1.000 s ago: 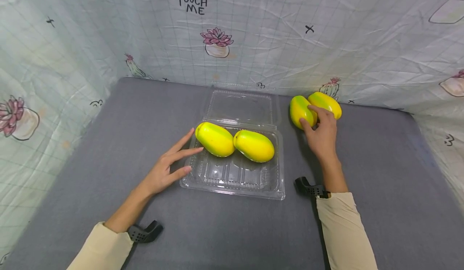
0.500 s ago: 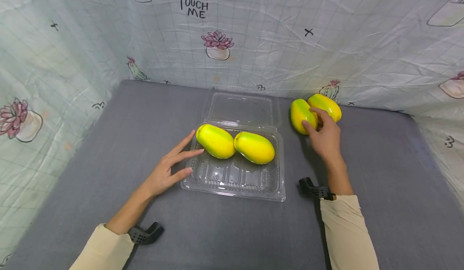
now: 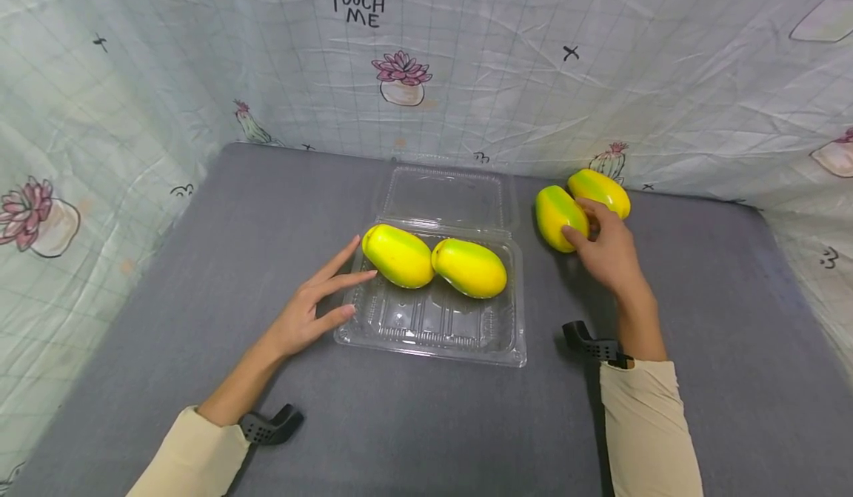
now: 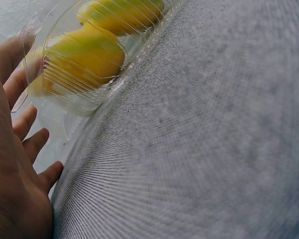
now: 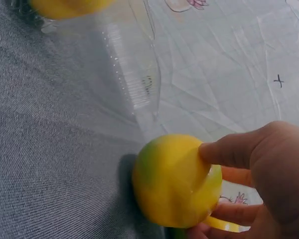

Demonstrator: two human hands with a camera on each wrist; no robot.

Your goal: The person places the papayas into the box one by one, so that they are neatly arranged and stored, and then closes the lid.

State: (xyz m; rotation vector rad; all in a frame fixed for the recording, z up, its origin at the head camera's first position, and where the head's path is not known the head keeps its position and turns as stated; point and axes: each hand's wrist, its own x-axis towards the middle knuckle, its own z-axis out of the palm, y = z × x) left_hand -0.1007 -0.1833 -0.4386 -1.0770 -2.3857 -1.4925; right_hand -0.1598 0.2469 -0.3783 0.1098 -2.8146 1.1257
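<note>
My right hand [image 3: 608, 251] grips a yellow-green mango [image 3: 558, 217] at the right rear of the table. In the right wrist view the thumb [image 5: 234, 149] presses on that mango's near side and the other fingers reach round behind it. Just beyond lies another mango [image 3: 602, 192], partly covered by the hand. Two mangoes, a left one [image 3: 398, 256] and a right one [image 3: 469, 268], sit end to end in the back half of a clear plastic clamshell box [image 3: 433, 352]. Spread, fairly straight fingers of my left hand [image 3: 303, 319] touch the box's left rim.
The box's lid [image 3: 443, 193] lies folded back toward the wall. A patterned cloth [image 3: 493, 75] hangs behind and at the sides of the grey table [image 3: 426, 430]. Black wrist mounts [image 3: 269, 427] are strapped on both forearms.
My right hand has drawn its mango slightly toward me, and a gap has opened between it and the mango behind. The left hand and the box stay in place.
</note>
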